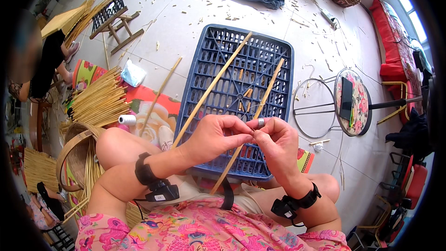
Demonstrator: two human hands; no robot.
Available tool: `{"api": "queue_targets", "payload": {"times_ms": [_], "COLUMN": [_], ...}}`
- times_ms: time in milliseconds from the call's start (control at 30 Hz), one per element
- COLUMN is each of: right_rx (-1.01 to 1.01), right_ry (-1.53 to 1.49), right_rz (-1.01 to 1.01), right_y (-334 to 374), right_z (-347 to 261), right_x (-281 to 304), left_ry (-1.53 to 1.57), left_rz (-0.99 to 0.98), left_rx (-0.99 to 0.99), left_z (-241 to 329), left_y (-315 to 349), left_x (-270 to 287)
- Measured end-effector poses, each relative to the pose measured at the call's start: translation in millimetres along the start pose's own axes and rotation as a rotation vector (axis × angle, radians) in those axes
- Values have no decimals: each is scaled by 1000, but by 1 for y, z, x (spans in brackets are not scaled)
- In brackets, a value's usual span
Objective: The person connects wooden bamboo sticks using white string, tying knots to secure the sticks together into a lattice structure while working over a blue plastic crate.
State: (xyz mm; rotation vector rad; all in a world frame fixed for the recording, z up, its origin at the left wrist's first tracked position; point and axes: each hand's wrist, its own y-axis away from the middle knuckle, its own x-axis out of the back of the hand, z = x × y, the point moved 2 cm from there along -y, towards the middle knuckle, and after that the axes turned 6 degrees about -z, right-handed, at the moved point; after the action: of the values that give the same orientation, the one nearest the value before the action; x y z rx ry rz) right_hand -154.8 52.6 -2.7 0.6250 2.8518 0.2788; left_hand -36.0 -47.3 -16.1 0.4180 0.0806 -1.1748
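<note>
My left hand [216,135] and my right hand [278,148] meet fingertip to fingertip above a blue plastic crate [204,56] with a slotted face. Both are closed in a pinch; what lies between the fingertips is too small to make out. A thin pale strand seems to rise near them. Under my hands, a long straw-coloured stalk [271,86] slants across the crate toward my lap. Another stalk [216,83] lies to its left, its lower end passing behind my left wrist. Short cut pieces [246,95] sit in the crate's middle. My right hand wears a silver ring.
To the left are a bundle of stalks [100,100], a white thread spool [127,119] and a round basket [69,158]. A floral stool [360,93] with a dark phone stands right. Cut bits litter the tiled floor. A person sits at far left.
</note>
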Motion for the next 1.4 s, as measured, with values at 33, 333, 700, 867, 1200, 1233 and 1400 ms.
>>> {"api": "queue_targets", "payload": {"times_ms": [33,333,700,867,1200,1233,1400], "right_rx": [1,3,-6,2,-10,-9,-8], "right_ry": [-9,0,-30,-42,-50,-46,-57], "right_rz": [-1,-5,-3,-9,-7,-10,-7], "right_y": [0,0,-1,-1,-1,-1,-2], "right_z": [0,1,2,0,-1,0,0], "right_x": [-1,-1,0,-1,-1,-1,-1], "left_ry": [13,-33,-27,-31,-15,-20,-25], "left_rz": [7,-15,0,1,32,32,23], "left_rx": [-17,9,-1,-4,-25,-21,-26], "left_z": [-1,4,5,4,2,2,3], "left_y": [0,2,2,1,1,1,1], "left_x": [0,2,1,2,0,0,-1]}}
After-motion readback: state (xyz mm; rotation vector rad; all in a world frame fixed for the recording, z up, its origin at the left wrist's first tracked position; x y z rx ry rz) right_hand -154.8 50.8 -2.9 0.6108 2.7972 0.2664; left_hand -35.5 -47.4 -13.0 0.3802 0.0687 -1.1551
